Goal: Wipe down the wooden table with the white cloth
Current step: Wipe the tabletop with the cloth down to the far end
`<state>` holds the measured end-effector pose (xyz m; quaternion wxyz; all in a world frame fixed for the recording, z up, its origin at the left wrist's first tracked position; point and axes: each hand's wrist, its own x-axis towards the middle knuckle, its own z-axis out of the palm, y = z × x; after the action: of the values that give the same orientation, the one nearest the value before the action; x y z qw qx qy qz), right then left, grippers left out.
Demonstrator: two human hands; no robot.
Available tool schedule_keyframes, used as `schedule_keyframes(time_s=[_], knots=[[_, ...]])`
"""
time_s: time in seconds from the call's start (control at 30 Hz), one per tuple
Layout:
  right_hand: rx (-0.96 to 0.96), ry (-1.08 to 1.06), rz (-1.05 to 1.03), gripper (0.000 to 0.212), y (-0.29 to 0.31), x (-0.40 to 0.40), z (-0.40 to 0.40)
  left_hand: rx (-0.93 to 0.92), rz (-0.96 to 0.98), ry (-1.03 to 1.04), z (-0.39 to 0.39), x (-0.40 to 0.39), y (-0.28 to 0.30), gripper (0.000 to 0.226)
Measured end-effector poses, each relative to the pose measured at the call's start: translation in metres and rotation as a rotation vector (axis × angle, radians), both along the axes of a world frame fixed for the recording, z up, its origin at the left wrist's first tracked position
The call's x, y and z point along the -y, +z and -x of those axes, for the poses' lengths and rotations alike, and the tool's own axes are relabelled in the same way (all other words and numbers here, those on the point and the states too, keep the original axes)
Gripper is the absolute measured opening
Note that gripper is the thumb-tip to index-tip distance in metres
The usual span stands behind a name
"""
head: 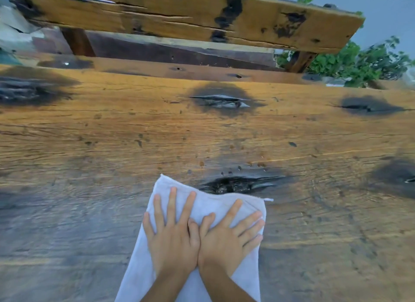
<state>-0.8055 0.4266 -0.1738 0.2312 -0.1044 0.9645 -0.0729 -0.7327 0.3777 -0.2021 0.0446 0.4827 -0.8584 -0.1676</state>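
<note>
Wooden table [292,133]: orange-brown at the far side, greyer and duller at the near side, fine grain lines running across, small dark specks, several black smudged knots [224,99]. Cloth [208,207]: plain white, no print, faint bluish cast in shade. Bench plank [179,16] beyond: yellow-brown with black blotches and dark cracks; foliage [359,61] green against a grey-blue background.
</note>
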Motion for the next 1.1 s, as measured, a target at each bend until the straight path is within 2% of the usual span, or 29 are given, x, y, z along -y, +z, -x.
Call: schedule_keyframes(time_s=[0.13, 0.23, 0.37, 0.47, 0.63, 1.1], knots=[[-0.17, -0.049, 0.024, 0.083, -0.024, 0.047, 0.037, 0.015, 0.012, 0.081, 0.043, 0.039, -0.009, 0.058], [-0.257, -0.136, 0.037, 0.086, -0.037, 0.076, 0.06, 0.015, 0.027, 0.069, 0.071, 0.07, -0.012, 0.061], [-0.343, -0.064, 0.114, 0.083, -0.043, 0.105, 0.098, 0.041, 0.027, 0.072, 0.104, 0.099, -0.012, 0.062], [-0.338, -0.011, 0.095, 0.08, -0.045, 0.125, 0.124, 0.032, 0.022, 0.097, 0.128, 0.12, -0.012, 0.061], [-0.298, -0.049, 0.113, 0.082, -0.044, 0.155, 0.152, 0.024, 0.038, 0.108, 0.156, 0.148, -0.015, 0.064], [-0.334, 0.003, 0.139, 0.078, -0.044, 0.238, 0.237, -0.003, 0.093, 0.143, 0.241, 0.231, -0.017, 0.07]])
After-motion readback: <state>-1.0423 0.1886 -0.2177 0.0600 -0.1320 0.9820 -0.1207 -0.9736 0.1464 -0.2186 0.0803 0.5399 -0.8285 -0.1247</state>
